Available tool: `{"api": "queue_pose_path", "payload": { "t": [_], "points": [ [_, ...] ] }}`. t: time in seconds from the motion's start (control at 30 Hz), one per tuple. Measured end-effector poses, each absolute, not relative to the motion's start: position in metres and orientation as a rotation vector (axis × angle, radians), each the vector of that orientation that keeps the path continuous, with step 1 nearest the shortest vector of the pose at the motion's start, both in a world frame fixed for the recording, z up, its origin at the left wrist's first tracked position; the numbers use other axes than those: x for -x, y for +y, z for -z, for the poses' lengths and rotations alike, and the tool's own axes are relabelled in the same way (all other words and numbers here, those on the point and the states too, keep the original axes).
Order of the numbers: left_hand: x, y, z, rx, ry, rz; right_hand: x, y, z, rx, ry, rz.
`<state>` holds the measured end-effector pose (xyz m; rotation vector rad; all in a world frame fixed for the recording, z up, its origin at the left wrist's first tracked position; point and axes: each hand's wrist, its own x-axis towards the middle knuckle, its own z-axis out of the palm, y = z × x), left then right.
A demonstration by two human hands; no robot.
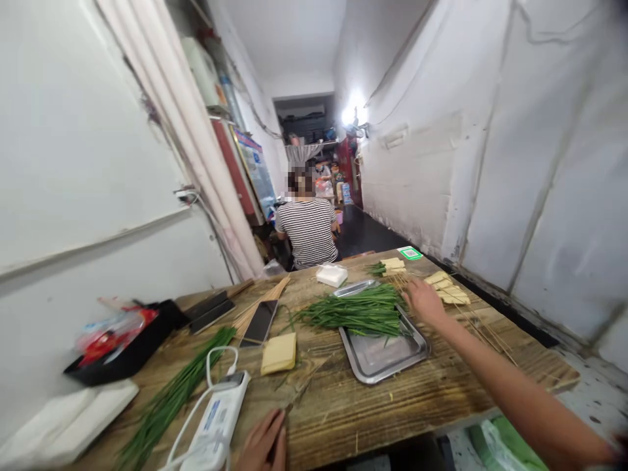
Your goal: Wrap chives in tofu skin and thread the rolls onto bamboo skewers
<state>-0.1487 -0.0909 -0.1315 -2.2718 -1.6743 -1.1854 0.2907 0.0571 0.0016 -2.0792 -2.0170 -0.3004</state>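
My right hand (424, 301) reaches across the table, fingers bent down beside thin wooden skewers (400, 282) and the right end of a chive pile (360, 309). Whatever its fingertips hold is too small to make out. The chives lie across a metal tray (366, 369). Skewered pale-yellow folded sheets (447, 288) are just right of this hand, and a similar chive-filled bundle (392, 265) is beyond it. At the near edge, my left hand (263, 445) has its fingers pressed together; anything between them is hidden. Ahead of it sits a stack of yellow square sheets (279, 353).
Left of centre are a phone (260, 322), loose skewers (267, 297), a power strip (216, 425) with a white cable, and more chives (176, 399). A black box (127, 350) and white packs (69, 425) stand far left. A person in stripes (309, 232) sits beyond the table.
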Motion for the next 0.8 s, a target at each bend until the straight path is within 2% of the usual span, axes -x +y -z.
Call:
{"api": "queue_pose_path", "payload": {
  "t": [0.13,0.27,0.4,0.8],
  "points": [
    [0.121,-0.104,0.118,2.079,-1.646,1.142,-0.244,-0.018,0.044,1.453,-2.106,0.275],
    [0.107,-0.109,0.109,2.018,-1.732,1.105,-0.199,-0.08,0.095,1.063,-1.984,0.323],
    [0.105,-0.117,0.109,1.997,-1.739,1.077,-0.173,-0.106,0.115,1.067,-2.039,0.396],
    [0.11,-0.115,0.127,1.99,-1.551,1.133,-0.167,-0.113,0.109,1.239,-2.064,0.468]
  ]
}}
